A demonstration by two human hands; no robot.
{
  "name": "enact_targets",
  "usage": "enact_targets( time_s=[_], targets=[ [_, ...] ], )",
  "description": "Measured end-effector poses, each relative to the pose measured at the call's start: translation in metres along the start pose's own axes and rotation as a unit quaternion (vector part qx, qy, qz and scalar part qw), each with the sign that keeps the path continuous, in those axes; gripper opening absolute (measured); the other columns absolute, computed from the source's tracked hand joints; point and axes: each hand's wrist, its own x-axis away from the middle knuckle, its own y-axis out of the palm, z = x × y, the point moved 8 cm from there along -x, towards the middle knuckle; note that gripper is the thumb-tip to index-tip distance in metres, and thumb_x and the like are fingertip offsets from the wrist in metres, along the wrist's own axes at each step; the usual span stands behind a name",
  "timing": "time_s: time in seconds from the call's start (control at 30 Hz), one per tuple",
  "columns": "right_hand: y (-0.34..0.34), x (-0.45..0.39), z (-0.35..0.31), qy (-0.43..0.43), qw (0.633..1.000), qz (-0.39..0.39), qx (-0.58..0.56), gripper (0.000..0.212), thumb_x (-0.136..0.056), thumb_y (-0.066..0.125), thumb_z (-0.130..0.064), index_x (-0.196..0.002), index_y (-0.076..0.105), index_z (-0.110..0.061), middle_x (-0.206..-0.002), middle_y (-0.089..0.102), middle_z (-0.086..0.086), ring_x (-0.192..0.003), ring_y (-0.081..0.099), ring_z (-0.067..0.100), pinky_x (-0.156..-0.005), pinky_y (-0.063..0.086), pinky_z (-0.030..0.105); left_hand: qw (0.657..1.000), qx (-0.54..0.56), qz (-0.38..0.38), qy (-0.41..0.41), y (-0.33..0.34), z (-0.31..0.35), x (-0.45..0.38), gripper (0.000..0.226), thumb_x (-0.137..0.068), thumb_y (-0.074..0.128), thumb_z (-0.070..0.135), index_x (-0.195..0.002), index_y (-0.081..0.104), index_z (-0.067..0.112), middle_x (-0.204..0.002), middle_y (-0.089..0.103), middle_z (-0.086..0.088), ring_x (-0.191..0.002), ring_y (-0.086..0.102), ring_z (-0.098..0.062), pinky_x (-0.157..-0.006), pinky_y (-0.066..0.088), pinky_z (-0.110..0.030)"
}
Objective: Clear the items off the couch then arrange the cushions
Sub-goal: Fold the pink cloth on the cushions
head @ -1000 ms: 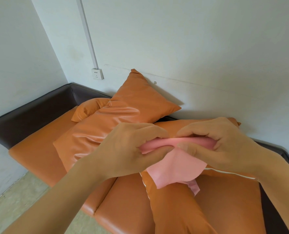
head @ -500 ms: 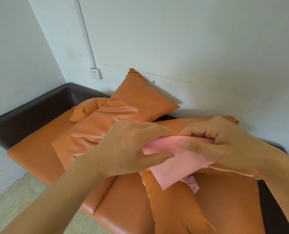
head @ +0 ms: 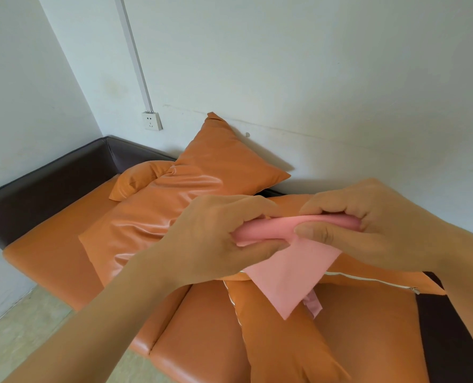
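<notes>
We are early in the job, we judge: the pink cloth [head: 290, 275] is lifted off the couch [head: 50, 252] but not put away, and the orange cushions [head: 210, 172] beyond our hands lie heaped and crooked, unarranged. Our left hand [head: 216, 239] and right hand [head: 379, 230] both pinch the cloth's rolled top edge between thumb and curled fingers. It is thin, smooth and limp, its loose part hanging below our hands.
</notes>
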Motion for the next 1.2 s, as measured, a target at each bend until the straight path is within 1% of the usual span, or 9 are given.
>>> enact_targets(
  time_s=[0.1,0.27,0.33,0.47,0.6,0.8,0.93,1.1,1.2],
  targets=[
    [-0.004,-0.001,-0.003,-0.014,1.0,0.005,0.014,0.029,-0.088,0.051,-0.054,-0.091,0.07,-0.032,-0.073,0.067,-0.011,-0.065,0.063,0.012,-0.05,0.045,0.022,1.0,0.024,0.01,0.005,0.0,0.001,-0.003,0.02,-0.084,0.07,0.032,-0.092,0.071,0.014,-0.071,0.064,0.009,-0.059,0.054,-0.012,-0.051,0.041,-0.033],
    [-0.01,0.001,-0.002,-0.006,0.999,0.034,0.029,0.028,-0.074,0.072,-0.052,-0.098,0.067,-0.037,-0.087,0.068,-0.019,-0.081,0.064,0.005,-0.063,0.043,0.009,0.999,0.031,0.008,-0.006,0.0,-0.005,-0.004,0.014,-0.083,0.075,0.022,-0.091,0.07,0.011,-0.07,0.061,0.01,-0.059,0.053,-0.014,-0.053,0.04,-0.031],
    [-0.01,0.002,-0.001,-0.007,0.998,0.042,0.038,0.024,-0.079,0.068,-0.051,-0.099,0.067,-0.037,-0.088,0.066,-0.022,-0.081,0.063,0.003,-0.064,0.041,0.007,1.0,0.029,0.003,-0.005,0.0,-0.005,-0.005,0.014,-0.084,0.075,0.022,-0.092,0.07,0.013,-0.071,0.061,0.01,-0.06,0.053,-0.015,-0.053,0.04,-0.033],
    [-0.005,0.002,0.0,0.005,0.999,0.015,0.027,0.025,-0.09,0.051,-0.052,-0.099,0.068,-0.036,-0.081,0.066,-0.019,-0.07,0.063,0.007,-0.054,0.042,0.012,1.0,0.012,0.002,0.001,0.0,-0.003,-0.006,0.021,-0.086,0.069,0.037,-0.093,0.072,0.017,-0.071,0.064,0.009,-0.06,0.054,-0.014,-0.052,0.041,-0.036],
    [0.001,0.003,0.008,0.02,0.999,-0.013,0.032,0.034,-0.092,0.042,-0.057,-0.096,0.067,-0.035,-0.078,0.068,-0.008,-0.067,0.063,0.016,-0.053,0.047,0.035,1.0,-0.007,0.001,0.011,0.002,-0.002,-0.005,0.028,-0.084,0.069,0.042,-0.094,0.072,0.017,-0.076,0.066,0.01,-0.062,0.056,-0.013,-0.051,0.043,-0.036],
    [-0.007,0.003,0.005,0.011,0.999,0.032,0.019,0.031,-0.078,0.063,-0.059,-0.102,0.064,-0.04,-0.09,0.067,-0.02,-0.083,0.065,0.006,-0.062,0.047,0.015,0.999,0.016,-0.03,-0.002,0.003,-0.006,-0.006,0.021,-0.091,0.062,0.038,-0.096,0.071,0.02,-0.067,0.062,0.008,-0.057,0.053,-0.014,-0.05,0.04,-0.035],
    [-0.009,0.002,-0.001,-0.004,0.998,0.055,0.026,0.021,-0.086,0.056,-0.051,-0.099,0.067,-0.037,-0.086,0.065,-0.021,-0.078,0.062,0.004,-0.06,0.041,0.008,0.999,0.001,-0.032,0.006,-0.001,-0.004,-0.008,0.02,-0.093,0.06,0.04,-0.097,0.07,0.023,-0.063,0.05,0.014,-0.055,0.047,-0.013,-0.049,0.038,-0.037],
    [-0.006,0.002,0.0,0.004,0.999,0.037,0.029,0.035,-0.092,0.044,-0.055,-0.094,0.068,-0.031,-0.075,0.066,-0.01,-0.066,0.062,0.012,-0.049,0.043,0.022,1.0,-0.01,-0.023,0.009,-0.001,-0.001,-0.009,0.027,-0.085,0.071,0.042,-0.101,0.07,0.02,-0.074,0.061,0.014,-0.065,0.056,-0.014,-0.055,0.044,-0.038],
    [-0.006,0.004,0.001,0.007,0.999,0.031,0.038,0.031,-0.088,0.048,-0.058,-0.095,0.068,-0.035,-0.079,0.067,-0.014,-0.07,0.064,0.011,-0.052,0.046,0.024,0.999,-0.005,-0.027,0.017,0.002,0.001,-0.008,0.02,-0.09,0.066,0.037,-0.097,0.07,0.018,-0.071,0.06,0.011,-0.062,0.054,-0.015,-0.053,0.042,-0.037]
  ],
)
